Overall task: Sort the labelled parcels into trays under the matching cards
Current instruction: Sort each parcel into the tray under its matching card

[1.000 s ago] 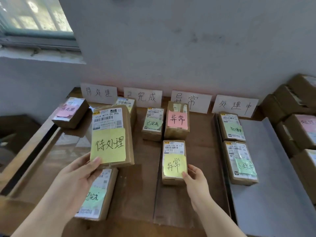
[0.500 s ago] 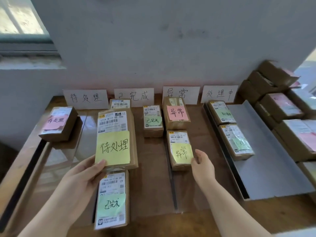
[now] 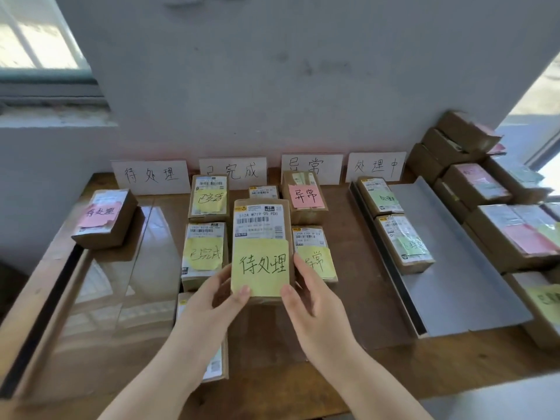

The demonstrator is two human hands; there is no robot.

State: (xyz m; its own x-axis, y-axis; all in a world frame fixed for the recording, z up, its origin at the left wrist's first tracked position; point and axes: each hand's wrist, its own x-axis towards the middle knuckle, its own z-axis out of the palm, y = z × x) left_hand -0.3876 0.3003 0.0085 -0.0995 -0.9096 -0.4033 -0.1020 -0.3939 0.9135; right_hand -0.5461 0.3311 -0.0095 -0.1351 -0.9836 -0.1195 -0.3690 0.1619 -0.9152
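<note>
The right hand [image 3: 312,301] has left the small box [image 3: 315,253] just right of it and now joins the left hand [image 3: 212,301], both gripping the yellow-noted parcel [image 3: 260,237] raised mid-table, probably bound for the far-left card [image 3: 150,175]

Parcel [image 3: 260,225]: brown box, white barcode label, yellow note [image 3: 260,266] reading 待处理. It is face up, and I hold it in my left hand [image 3: 209,301] and right hand [image 3: 313,310]. Cards [image 3: 150,176]: four, white, upright at 12 o'clock. Grey tray [image 3: 454,268]: at 3 o'clock, holding two green-noted boxes [image 3: 404,244].
</note>
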